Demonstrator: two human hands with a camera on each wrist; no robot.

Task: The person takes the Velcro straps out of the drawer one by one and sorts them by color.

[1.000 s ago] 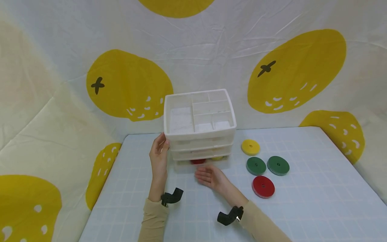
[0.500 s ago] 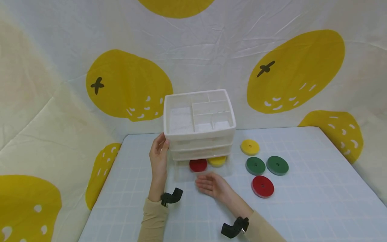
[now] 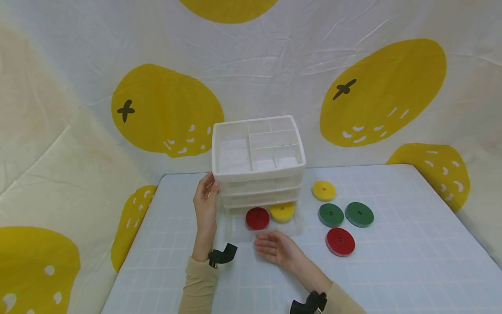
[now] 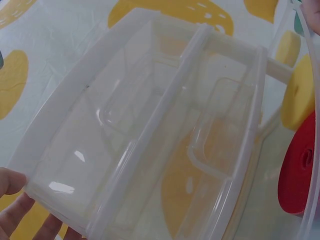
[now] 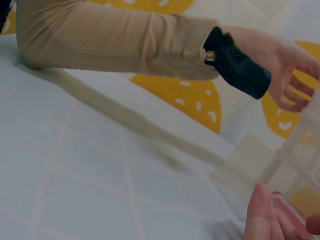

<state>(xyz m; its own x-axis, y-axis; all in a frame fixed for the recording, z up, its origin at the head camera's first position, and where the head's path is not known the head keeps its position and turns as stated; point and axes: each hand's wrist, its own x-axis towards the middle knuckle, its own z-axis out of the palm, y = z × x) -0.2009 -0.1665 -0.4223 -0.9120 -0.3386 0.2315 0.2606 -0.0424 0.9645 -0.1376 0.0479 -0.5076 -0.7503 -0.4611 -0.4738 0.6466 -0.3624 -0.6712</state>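
A white plastic drawer unit [image 3: 259,176] with a divided top tray stands on the table. At its left front corner my left hand [image 3: 205,194] grips the side, thumb toward the front and fingers along the wall. Its clear bottom drawer [image 3: 235,231] is pulled out. My right hand [image 3: 276,249] holds that drawer's front lip; in the right wrist view the lip lies between the fingers [image 5: 260,215] and thumb. Inside the drawer lie a red disc [image 3: 257,218] and a yellow disc [image 3: 282,212], each round and flat.
Right of the drawer unit, a yellow disc [image 3: 323,191], two green discs, one nearer [image 3: 331,215] and one farther right [image 3: 359,214], and a red disc [image 3: 340,242] lie flat on the pale checked table [image 3: 412,261]. A fruit-print cloth [image 3: 274,78] hangs behind.
The bottom drawer has slid out toward me with my right hand, bringing the red and yellow discs inside into fuller view. My left hand has stayed at the unit's side.
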